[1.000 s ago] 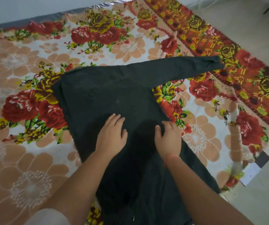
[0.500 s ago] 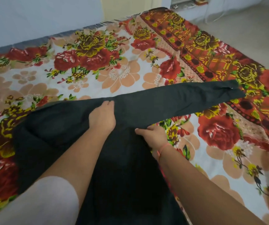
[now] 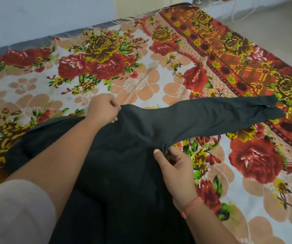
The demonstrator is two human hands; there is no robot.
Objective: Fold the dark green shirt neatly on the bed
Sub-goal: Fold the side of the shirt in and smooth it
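Note:
The dark green shirt (image 3: 124, 166) lies spread over the bed, its body running toward me and one long sleeve (image 3: 217, 113) stretched out to the right. My left hand (image 3: 103, 108) is closed on the fabric at the shoulder, at the shirt's far edge, lifting it slightly. My right hand (image 3: 173, 162) pinches the cloth at the underarm where the sleeve joins the body. The shirt's left part is partly hidden behind my left forearm.
The bed carries a floral cover (image 3: 124, 71) in red, peach and white, with a red and yellow patterned border (image 3: 247, 64) along the right. A pale wall (image 3: 36, 18) runs behind the bed. Bare floor (image 3: 282, 23) lies at the far right.
Both hands went from lying flat on the shirt's body up to the shoulder area and closed on the fabric. The view moved nearer and the cloth at the shoulder is now raised.

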